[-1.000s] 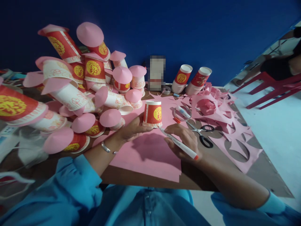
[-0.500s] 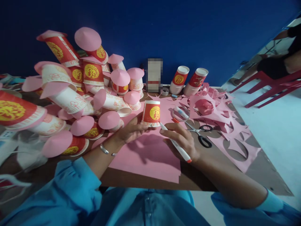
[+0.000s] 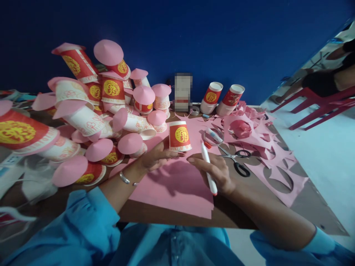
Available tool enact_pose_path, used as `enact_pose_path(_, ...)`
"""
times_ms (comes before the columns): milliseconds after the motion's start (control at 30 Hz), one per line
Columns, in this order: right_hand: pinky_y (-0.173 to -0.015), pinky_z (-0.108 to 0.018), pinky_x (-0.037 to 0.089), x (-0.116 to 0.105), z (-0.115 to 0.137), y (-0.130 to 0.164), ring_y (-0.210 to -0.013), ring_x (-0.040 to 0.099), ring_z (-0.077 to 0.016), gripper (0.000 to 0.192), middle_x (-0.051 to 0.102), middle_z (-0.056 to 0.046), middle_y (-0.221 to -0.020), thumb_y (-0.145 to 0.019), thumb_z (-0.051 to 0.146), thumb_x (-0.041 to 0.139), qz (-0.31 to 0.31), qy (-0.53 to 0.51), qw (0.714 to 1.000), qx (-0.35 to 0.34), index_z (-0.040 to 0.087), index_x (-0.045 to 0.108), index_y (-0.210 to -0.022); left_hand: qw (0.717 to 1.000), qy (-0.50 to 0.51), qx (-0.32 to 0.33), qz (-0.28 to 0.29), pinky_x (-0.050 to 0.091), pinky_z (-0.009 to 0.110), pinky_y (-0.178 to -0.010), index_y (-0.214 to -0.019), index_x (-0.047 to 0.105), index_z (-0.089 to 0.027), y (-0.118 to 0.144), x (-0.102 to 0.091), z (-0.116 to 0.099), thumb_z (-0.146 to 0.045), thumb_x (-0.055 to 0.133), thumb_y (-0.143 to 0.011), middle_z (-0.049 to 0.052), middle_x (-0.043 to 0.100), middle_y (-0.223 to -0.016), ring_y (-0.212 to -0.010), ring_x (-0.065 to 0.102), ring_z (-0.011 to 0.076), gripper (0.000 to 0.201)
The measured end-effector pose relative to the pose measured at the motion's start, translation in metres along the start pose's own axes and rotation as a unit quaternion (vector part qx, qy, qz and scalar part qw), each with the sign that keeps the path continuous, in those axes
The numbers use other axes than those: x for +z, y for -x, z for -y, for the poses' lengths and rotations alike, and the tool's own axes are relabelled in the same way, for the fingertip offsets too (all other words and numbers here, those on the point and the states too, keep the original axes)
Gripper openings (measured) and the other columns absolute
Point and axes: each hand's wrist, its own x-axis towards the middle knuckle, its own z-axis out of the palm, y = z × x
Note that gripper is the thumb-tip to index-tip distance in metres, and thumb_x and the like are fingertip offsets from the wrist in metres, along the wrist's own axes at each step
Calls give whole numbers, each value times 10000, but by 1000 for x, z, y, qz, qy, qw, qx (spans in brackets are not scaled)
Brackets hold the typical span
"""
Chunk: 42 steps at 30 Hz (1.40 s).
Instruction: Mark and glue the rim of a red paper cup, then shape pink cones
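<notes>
My left hand (image 3: 155,158) holds a red and white paper cup (image 3: 179,136) with a yellow emblem, upside down, its fingers under the wide rim. My right hand (image 3: 215,170) is closed on a white marker (image 3: 208,166) with a red end. The marker points up and away from me, its tip to the right of the cup and apart from it. A small orange cap (image 3: 207,145) shows just beyond the right fingers; whether they touch it I cannot tell. Under both hands lie pink paper sheets (image 3: 177,195).
Paper cups with pink cone hats (image 3: 131,143) are heaped at the left. Black-handled scissors (image 3: 241,169), a clear ring (image 3: 205,137) and cut pink scraps (image 3: 277,181) lie right. Two cup stacks (image 3: 212,96) lean by the blue wall. A person sits on a red stool (image 3: 313,105).
The marker's tip has left the cup's lower rim and swung to the right, now more upright. The cup has turned and tilted slightly in my left hand. The view has shifted a little.
</notes>
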Motion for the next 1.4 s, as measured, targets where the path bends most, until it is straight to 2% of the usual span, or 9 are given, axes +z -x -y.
enact_pose_path(67, -764, -337, 652, 0, -1, 0, -921, 793, -196, 441, 820, -86, -1096, -1064, 50, 518, -19, 7, 1000, 12, 236, 591, -1458, 1000, -7, -2, -5, 600, 359, -990, -1186, 741, -199, 1, -1, 0, -251, 933, -763, 79, 827, -1102, -1039, 783, 228, 468)
enact_pose_path(200, -858, -394, 663, 3, -2, -7, -1020, 801, -235, 396, 821, -107, -1151, -1019, 52, 615, -29, 31, 999, 28, 240, 614, -1367, 1000, 1, 8, -16, 595, 358, -1004, -1269, 716, -222, 1, 1, 0, -218, 923, -771, 70, 813, -1162, -1068, 771, 217, 539)
enact_pose_path(367, -818, -367, 665, 5, -2, -11, -949, 801, -221, 315, 822, -88, -1084, -1024, 76, 621, -3, 30, 999, 30, 247, 636, -1288, 1000, -12, 14, -3, 581, 350, -969, -1198, 718, -183, 0, 3, 2, -199, 911, -803, 90, 806, -1134, -1051, 764, 220, 440)
enact_pose_path(633, -825, -360, 663, 6, -4, -10, -950, 800, -220, 300, 820, -90, -1081, -1023, 82, 632, -5, 39, 999, 23, 231, 631, -1284, 1000, -9, 15, 18, 586, 376, -950, -1230, 712, -188, -1, 0, 4, -200, 937, -782, 83, 792, -1096, -1034, 751, 228, 502)
enact_pose_path(800, -847, -358, 662, 4, -8, -8, -982, 807, -221, 335, 824, -93, -1119, -1016, 76, 633, -11, 42, 999, 28, 235, 626, -1311, 1000, -14, 15, -7, 597, 400, -959, -1217, 734, -172, -2, 0, 4, -265, 943, -793, 101, 786, -1126, -1039, 746, 239, 481)
enact_pose_path(967, -840, -380, 668, 5, -18, 0, -988, 810, -242, 296, 818, -117, -1136, -1032, 148, 641, -16, 76, 995, 57, 216, 614, -1319, 999, 2, 9, -41, 605, 373, -920, -1176, 739, -159, -4, 3, 1, -342, 960, -784, 93, 791, -1083, -961, 749, 205, 486)
enact_pose_path(1133, -797, -374, 661, 9, -26, 0, -910, 801, -233, 205, 822, -99, -1089, -1044, 179, 636, -28, 96, 992, 76, 220, 627, -1245, 999, -7, 16, -30, 579, 374, -946, -1175, 732, -157, -2, 7, 0, -334, 945, -800, 104, 802, -1098, -1005, 751, 220, 466)
enact_pose_path(1233, -718, -333, 631, 2, -31, -12, -844, 781, -216, 183, 815, -82, -1027, -1049, 190, 632, -14, 117, 991, 70, 217, 640, -1230, 999, -9, 14, -36, 575, 401, -955, -1227, 703, -178, -1, 6, 0, -358, 947, -788, 104, 801, -1111, -1029, 758, 243, 534)
enact_pose_path(1400, -727, -339, 583, -29, -60, -47, -1019, 746, -264, 235, 818, -116, -1110, -1057, 214, 619, 49, 228, 972, -7, 207, 650, -1289, 998, -39, 14, -41, 566, 410, -961, -1176, 703, -181, 0, 7, -3, -414, 963, -756, 92, 791, -1101, -991, 741, 225, 546)
